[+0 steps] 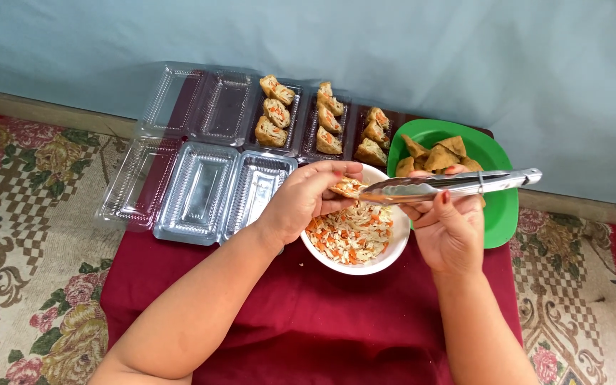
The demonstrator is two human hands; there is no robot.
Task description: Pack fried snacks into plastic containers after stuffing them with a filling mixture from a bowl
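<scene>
My left hand (306, 197) holds a fried tofu piece (348, 187) over a white bowl (391, 255) of shredded cabbage and carrot. My right hand (449, 227) grips metal tongs (442, 187) that point left, their tips touching the tofu piece. A green plate (502, 208) with several plain fried tofu pieces sits behind my right hand. Filled tofu pieces (274, 113) lie in rows in clear plastic trays (306, 132) at the back.
Several clear plastic containers (201, 189) without food stand open at the left, on a low table draped in dark red cloth (322, 321). A patterned carpet (30, 235) lies around it, and a pale blue wall (393, 50) rises behind.
</scene>
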